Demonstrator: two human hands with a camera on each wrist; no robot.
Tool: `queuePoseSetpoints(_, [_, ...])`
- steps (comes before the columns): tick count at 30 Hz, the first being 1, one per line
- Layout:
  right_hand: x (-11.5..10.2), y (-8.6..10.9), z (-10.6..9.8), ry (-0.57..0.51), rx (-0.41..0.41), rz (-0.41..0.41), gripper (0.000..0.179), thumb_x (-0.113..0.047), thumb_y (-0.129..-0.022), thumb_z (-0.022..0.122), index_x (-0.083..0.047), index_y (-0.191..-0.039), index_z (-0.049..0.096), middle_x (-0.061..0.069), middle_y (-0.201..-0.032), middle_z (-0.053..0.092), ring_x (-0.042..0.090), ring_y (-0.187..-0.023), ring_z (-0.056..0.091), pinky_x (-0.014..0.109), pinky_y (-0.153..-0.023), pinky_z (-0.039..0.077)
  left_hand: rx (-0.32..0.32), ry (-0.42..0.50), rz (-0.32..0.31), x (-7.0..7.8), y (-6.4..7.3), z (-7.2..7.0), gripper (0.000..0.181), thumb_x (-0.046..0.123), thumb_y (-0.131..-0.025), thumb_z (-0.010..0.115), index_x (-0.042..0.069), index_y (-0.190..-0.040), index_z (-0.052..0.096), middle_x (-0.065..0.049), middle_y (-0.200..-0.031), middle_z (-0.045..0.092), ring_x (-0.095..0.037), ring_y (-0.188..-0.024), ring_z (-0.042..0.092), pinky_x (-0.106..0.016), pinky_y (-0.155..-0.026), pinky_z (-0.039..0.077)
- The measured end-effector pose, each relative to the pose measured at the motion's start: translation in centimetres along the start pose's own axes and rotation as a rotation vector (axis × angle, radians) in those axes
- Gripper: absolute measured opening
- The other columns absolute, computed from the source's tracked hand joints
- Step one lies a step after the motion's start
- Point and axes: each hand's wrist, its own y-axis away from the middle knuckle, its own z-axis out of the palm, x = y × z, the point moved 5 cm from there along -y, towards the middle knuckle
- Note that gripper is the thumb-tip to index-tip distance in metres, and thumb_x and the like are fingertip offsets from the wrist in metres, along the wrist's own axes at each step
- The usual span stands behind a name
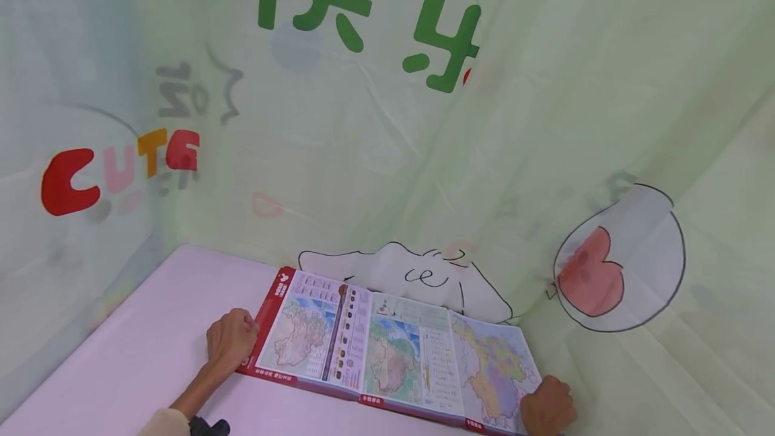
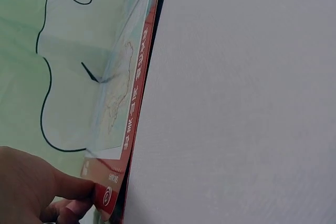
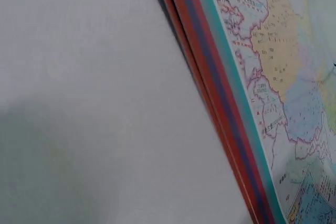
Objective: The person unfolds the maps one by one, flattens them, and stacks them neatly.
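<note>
A long folded-panel map point(image 1: 393, 369) with a red left border lies spread out, its printed side up. My left hand point(image 1: 230, 342) is at its left edge; in the left wrist view the left hand point(image 2: 37, 192) pinches the red corner of the map point(image 2: 123, 93) between thumb and curled fingers. At the far right end, my right hand point(image 1: 547, 406) has its fingers curled at the map's edge, partly hiding it. The right wrist view holds no hand, only the map point(image 3: 294, 77) and its striped, layered border.
Under the map is a pale table point(image 1: 181, 308). A light green curtain point(image 1: 363, 153) with printed letters and drawings hangs behind and at both sides, close to the map's far edge. A dark strap point(image 1: 208, 426) is at the left wrist.
</note>
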Motion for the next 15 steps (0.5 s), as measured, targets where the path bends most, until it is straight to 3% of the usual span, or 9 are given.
queuePoseSetpoints(7, [1.4,0.0,1.1,-0.006,-0.133,0.028,0.018,-0.003,-0.082,0.066,0.013,-0.089,0.063,0.028,-0.081,0.063,0.04,-0.072,0.063,0.051,-0.06,0.052,0.018,-0.007,0.01,-0.1,0.2,0.0,0.02,0.011,-0.095,0.077,-0.008,-0.094,0.069,-0.014,-0.075,0.07,-0.021,-0.062,0.059,-0.033,-0.06,0.044])
queuePoseSetpoints(15, [2.4,0.4,1.5,-0.055,-0.163,0.012,0.02,-0.003,-0.082,0.063,0.017,-0.087,0.065,0.028,-0.076,0.065,0.038,-0.067,0.066,0.048,-0.054,0.052,0.039,-0.017,0.03,-0.4,0.4,0.1,0.018,0.01,-0.095,0.077,-0.006,-0.092,0.07,-0.012,-0.073,0.069,-0.021,-0.064,0.058,-0.033,-0.062,0.042])
